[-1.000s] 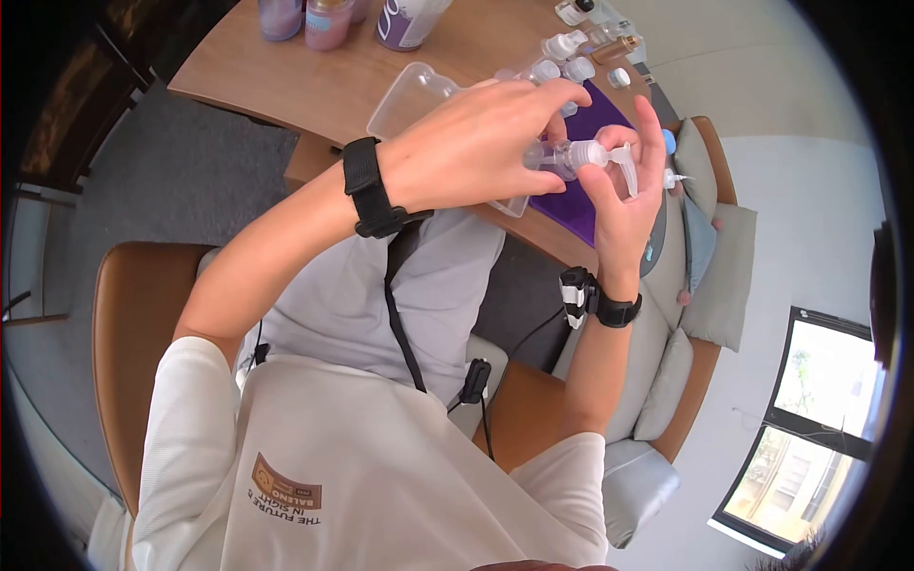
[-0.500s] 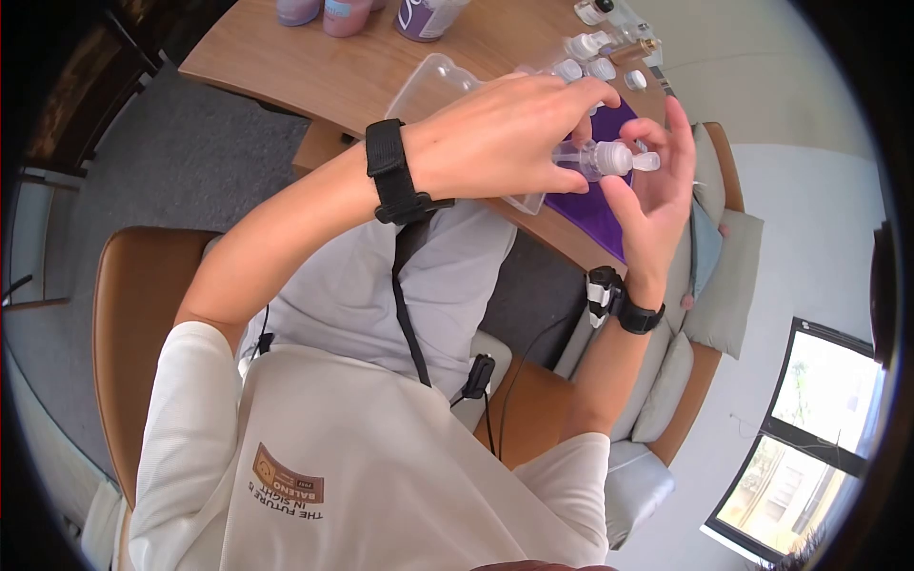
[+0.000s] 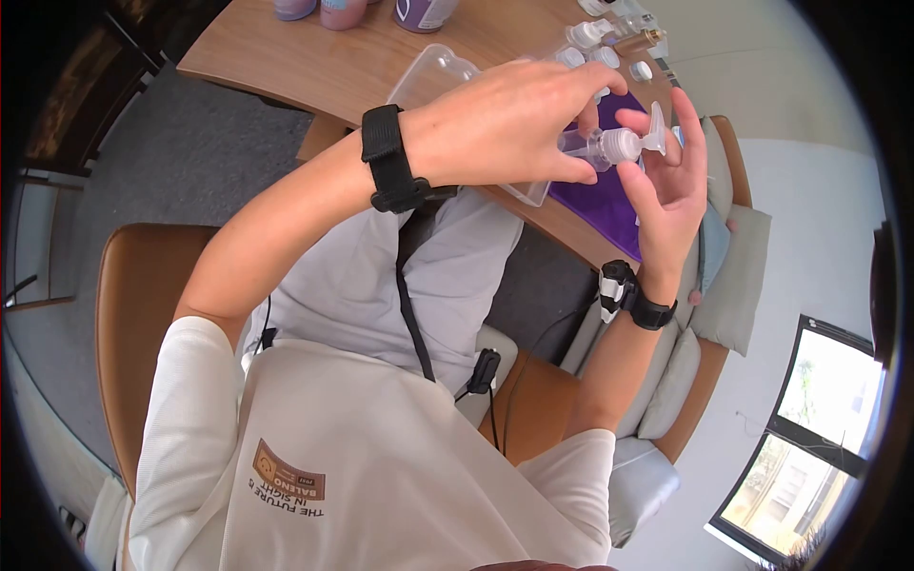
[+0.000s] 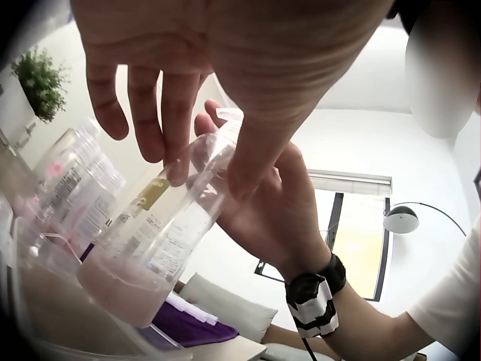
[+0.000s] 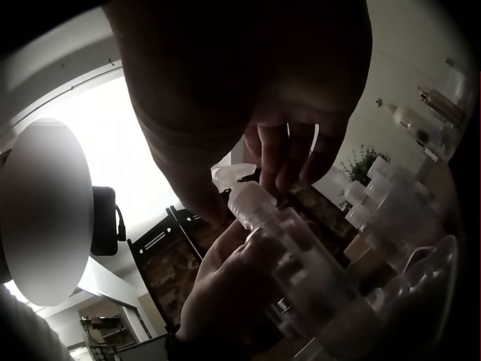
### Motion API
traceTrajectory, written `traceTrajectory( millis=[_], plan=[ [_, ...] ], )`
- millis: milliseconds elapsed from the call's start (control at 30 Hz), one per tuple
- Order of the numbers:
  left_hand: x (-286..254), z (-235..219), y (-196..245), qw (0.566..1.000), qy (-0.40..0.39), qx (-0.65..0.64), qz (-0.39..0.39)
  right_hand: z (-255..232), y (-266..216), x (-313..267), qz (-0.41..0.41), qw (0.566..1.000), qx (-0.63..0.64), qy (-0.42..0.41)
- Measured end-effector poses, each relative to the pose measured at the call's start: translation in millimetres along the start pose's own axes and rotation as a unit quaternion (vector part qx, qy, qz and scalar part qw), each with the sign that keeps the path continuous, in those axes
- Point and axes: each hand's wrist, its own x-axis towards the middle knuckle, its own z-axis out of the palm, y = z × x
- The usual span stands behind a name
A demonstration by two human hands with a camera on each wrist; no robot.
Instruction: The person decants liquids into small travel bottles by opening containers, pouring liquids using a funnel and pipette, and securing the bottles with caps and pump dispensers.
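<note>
My left hand [image 3: 509, 124] holds a clear pump bottle [image 3: 581, 147] by its upper body, between thumb and fingers. The bottle is tilted, and in the left wrist view pinkish liquid [image 4: 124, 289] lies at its bottom. Its translucent ribbed collar and white pump head [image 3: 655, 133] point toward my right hand [image 3: 676, 195]. That hand's fingers are spread around the pump head, thumb close beside the collar, index finger extended. In the right wrist view the pump spout [image 5: 234, 176] shows between thumb and fingers, with gaps around it.
A clear plastic tray [image 3: 419, 76] lies on the wooden table [image 3: 276, 57], beside a purple mat [image 3: 609, 205]. Several small bottles [image 3: 609, 48] stand at the back right. Pink and purple containers [image 3: 340, 11] sit at the far left. A sofa is off to the right.
The pump spout has turned, from pointing toward my body to pointing away. My right hand's fingers have shifted around the pump, while my left hand keeps its hold on the bottle.
</note>
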Motion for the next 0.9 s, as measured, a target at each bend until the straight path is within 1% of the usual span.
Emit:
traceTrajectory(
  millis=[67, 167, 267, 367, 433, 567, 633, 733, 767, 800, 833, 900],
  plan=[
    [0.8, 0.1, -0.9, 1.000, 0.001, -0.006, 0.004, -6.6, 0.7, -1.6, 0.034, 0.999, -0.014, -0.001],
    [5.4, 1.3, 4.0, 1.000, 0.000, -0.007, 0.009, -15.7, 4.6, 0.7, 0.009, 0.996, -0.085, -0.012],
    [7.7, -0.7, 7.7, 1.000, -0.004, -0.017, -0.003, -12.2, 6.4, 3.5, -0.016, 1.000, 0.009, -0.023],
    [8.3, 0.1, 1.9, 1.000, 0.003, -0.030, 0.006, -14.9, 2.7, 2.3, 0.003, 0.999, 0.046, -0.017],
    [8.0, 0.3, -0.7, 0.999, 0.015, -0.027, 0.028, -17.8, 3.2, 2.4, 0.010, 0.999, 0.027, -0.026],
    [11.0, -9.0, 5.7, 0.996, -0.023, -0.083, 0.000, -17.8, -1.0, 5.5, -0.006, 0.999, 0.018, -0.041],
    [13.1, -11.7, 7.7, 0.992, -0.051, -0.116, -0.013, -17.9, -0.5, 7.8, 0.001, 0.999, 0.029, -0.034],
    [14.1, -15.6, 10.1, 0.991, -0.070, -0.113, -0.030, -23.8, 7.7, 10.5, 0.009, 1.000, 0.025, -0.012],
    [14.6, -17.0, 8.0, 0.988, -0.078, -0.130, -0.031, -21.2, 6.0, 10.3, 0.012, 1.000, 0.022, -0.003],
    [15.2, -18.3, 4.5, 0.985, -0.088, -0.145, -0.033, -6.4, -0.2, 11.4, 0.010, 0.998, 0.038, 0.040],
    [15.3, -19.8, 2.2, 0.982, -0.097, -0.160, -0.035, -7.3, -2.9, 11.7, 0.022, 0.999, 0.027, 0.020],
    [14.8, -21.4, 1.2, 0.970, -0.113, -0.206, -0.068, -12.7, -2.6, 13.7, 0.041, 0.999, 0.007, -0.014]
  ],
)
